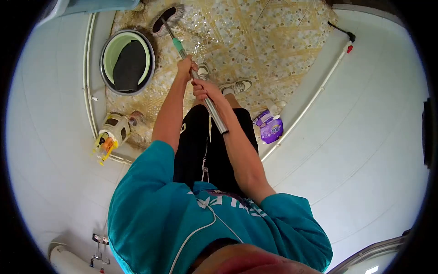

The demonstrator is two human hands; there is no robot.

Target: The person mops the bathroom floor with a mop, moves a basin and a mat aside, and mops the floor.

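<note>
We are standing on a shiny, pebble-patterned floor (255, 50) between smooth, pale walls (365, 105). Our left fingers (194, 65) are closing round the metal mop (213, 111), and our right fingers (199, 91) are wrapping it just nearer our body. Beyond both, its fringed, dark-centred head is meeting the floor. Left of our fingers, round basins (108, 59) are holding dark cloth (132, 66); right and nearer us, a glossy purple bag (272, 130) is lying.

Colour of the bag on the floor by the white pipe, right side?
Mostly purple bag, with some white; head view shows it.
</note>
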